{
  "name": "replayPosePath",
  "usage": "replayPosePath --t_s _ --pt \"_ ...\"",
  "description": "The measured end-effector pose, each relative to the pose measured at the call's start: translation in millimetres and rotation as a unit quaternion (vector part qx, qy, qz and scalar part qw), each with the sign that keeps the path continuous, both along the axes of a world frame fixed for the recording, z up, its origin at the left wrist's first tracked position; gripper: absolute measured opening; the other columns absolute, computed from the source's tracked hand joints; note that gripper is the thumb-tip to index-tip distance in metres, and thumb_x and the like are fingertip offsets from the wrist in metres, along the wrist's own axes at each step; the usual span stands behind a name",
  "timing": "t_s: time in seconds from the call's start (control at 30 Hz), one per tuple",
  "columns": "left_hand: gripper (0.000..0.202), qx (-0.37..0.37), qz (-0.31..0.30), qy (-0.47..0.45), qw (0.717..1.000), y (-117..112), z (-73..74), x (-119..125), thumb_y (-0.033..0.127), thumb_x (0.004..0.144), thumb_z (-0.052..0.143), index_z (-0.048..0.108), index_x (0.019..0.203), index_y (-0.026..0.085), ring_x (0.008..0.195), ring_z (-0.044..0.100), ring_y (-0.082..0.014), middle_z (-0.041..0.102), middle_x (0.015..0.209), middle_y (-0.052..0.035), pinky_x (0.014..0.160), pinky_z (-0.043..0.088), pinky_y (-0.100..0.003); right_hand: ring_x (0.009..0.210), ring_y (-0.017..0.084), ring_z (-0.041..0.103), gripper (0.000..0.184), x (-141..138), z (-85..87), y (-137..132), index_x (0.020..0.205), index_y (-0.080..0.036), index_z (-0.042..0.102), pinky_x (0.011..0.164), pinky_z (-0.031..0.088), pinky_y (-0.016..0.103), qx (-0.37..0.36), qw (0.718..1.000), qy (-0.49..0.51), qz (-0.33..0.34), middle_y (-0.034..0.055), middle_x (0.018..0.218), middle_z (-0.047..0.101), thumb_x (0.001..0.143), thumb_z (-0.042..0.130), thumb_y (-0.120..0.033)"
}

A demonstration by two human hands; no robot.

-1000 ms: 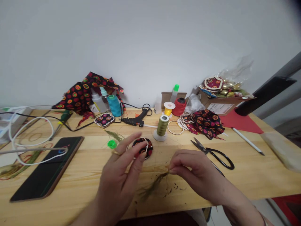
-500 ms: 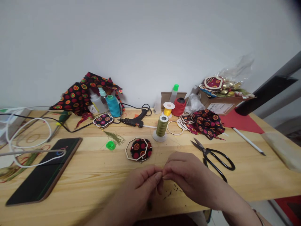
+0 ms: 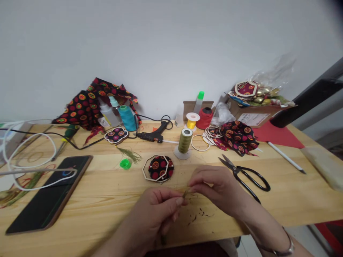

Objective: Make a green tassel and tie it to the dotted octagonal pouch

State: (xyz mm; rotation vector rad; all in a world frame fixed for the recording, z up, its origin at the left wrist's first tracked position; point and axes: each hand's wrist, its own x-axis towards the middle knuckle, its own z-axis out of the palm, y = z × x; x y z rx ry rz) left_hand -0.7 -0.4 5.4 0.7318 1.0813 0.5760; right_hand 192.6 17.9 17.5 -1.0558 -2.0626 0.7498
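My left hand (image 3: 158,212) and my right hand (image 3: 214,187) meet over the front of the wooden table (image 3: 289,192). Both pinch a small bundle of olive-green thread (image 3: 185,193) between thumb and fingers; its lower end hangs hidden under my left hand. Just beyond them lies a round patterned fabric piece (image 3: 160,167) with a thin wooden hexagon frame (image 3: 146,170) leaning on it. An olive thread spool (image 3: 184,142) stands behind that. Short thread clippings (image 3: 199,215) lie on the wood by my hands.
Black scissors (image 3: 246,175) lie right of my hands. A phone (image 3: 50,192) under a white cable sits at left. A glue gun (image 3: 154,135), other spools, bottles, patterned cloth, rings, a pencil and a cardboard box line the back. A green cap (image 3: 125,164) lies left of the frame.
My left hand left the fabric piece, dropped toward me and closed on the thread bundle beside my right hand. Since half a second ago, both hands have shifted slightly.
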Motion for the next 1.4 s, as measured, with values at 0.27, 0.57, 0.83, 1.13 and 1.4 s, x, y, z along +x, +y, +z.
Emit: replayPosePath --t_s 0.27,0.57,0.83,1.13,1.4 --pt "0.026 0.008 0.110 -0.028 0.994 3.3 -3.4 -1.4 0.036 0.061 0.080 0.076 0.067 0.011 0.034 0.021 -0.0018 0.035 0.036 0.0104 0.036 0.011 -0.018 0.097 0.029 0.063 0.023 51.4 -23.9 -15.3 0.101 -0.014 0.066 0.086 0.052 0.046 0.078 0.939 -0.236 -0.239 0.0143 0.102 0.069 0.089 0.052 -0.028" --pt "0.026 0.017 0.122 -0.022 0.992 0.1 -7.4 -0.1 0.039 0.061 0.080 0.077 0.067 0.014 0.038 0.019 -0.0018 0.035 0.040 0.0100 0.036 0.011 -0.016 0.101 0.035 0.061 0.035 99.0 -47.7 -46.2 0.104 -0.009 0.066 0.088 0.053 0.050 0.004 0.856 -0.411 -0.313 0.0197 0.107 0.067 0.086 0.043 -0.029" --pt "0.027 0.016 0.106 0.009 0.994 -8.2 -12.0 0.4 0.040 0.066 0.076 0.076 0.071 0.013 0.039 0.020 -0.0033 0.034 0.041 0.0099 0.038 0.013 -0.018 0.099 0.035 0.063 0.046 113.9 -49.6 -42.8 0.114 -0.001 0.060 0.088 0.053 0.047 -0.047 0.837 -0.446 -0.314 0.0236 0.108 0.066 0.078 0.041 -0.022" --pt "0.027 0.016 0.106 0.005 0.994 -11.5 -15.9 -1.3 0.040 0.071 0.072 0.074 0.074 0.013 0.040 0.019 -0.0041 0.033 0.041 0.0101 0.038 0.010 -0.018 0.090 0.035 0.065 0.044 105.7 -25.7 -54.2 0.105 -0.012 0.060 0.078 0.055 0.049 -0.059 0.870 -0.294 -0.392 0.0212 0.104 0.064 0.069 0.050 -0.036" --pt "0.024 0.015 0.131 -0.012 0.991 -11.3 -9.5 0.6 0.038 0.070 0.074 0.075 0.073 0.015 0.040 0.022 -0.0040 0.037 0.042 0.0095 0.039 0.016 -0.016 0.062 0.019 0.063 0.038 37.8 -20.5 -83.2 0.078 -0.016 0.067 0.055 0.050 0.026 -0.418 0.883 0.104 -0.185 0.0068 0.069 0.066 0.077 0.056 -0.053"
